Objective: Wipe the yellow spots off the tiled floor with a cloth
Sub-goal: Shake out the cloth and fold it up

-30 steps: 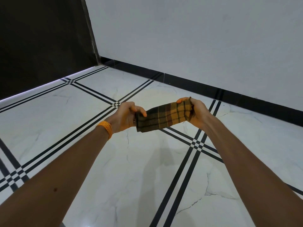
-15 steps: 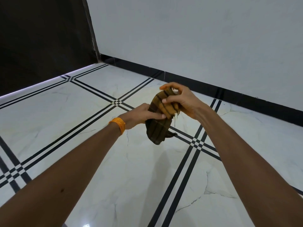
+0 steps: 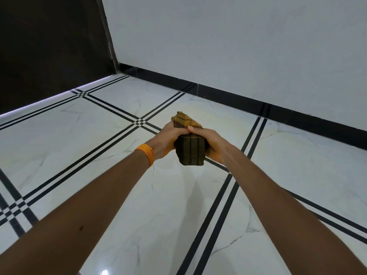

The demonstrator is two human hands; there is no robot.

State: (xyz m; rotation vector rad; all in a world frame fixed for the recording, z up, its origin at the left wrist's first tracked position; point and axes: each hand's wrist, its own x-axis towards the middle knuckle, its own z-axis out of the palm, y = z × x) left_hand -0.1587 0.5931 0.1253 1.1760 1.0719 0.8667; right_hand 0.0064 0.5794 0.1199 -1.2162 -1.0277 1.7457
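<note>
Two hands grip one folded cloth, held in the air above the floor. Far left: dark panel (image 3: 49,46), with a thin light strip (image 3: 39,103) along its foot. The left forearm carries an orange thread band (image 3: 147,154) at the wrist. Left hand (image 3: 168,138): fingers curled round the cloth's left edge, thumb laid over the top. Cloth (image 3: 190,150): checked, dark olive-brown with yellow lines, folded into a compact block. A yellower end sticks out above the hands, and the dark lower end hangs free below them. Right hand (image 3: 213,142): closed on the cloth's right edge, thumb on top, beside the left thumb. Whether the thumbs touch cannot be told. Floor (image 3: 139,215): white marbled tiles crossed by paired black lines. A faint yellowish patch (image 3: 218,116) shows on the tile just beyond the cloth. Right: black skirting (image 3: 278,114) under a pale wall (image 3: 238,46).
</note>
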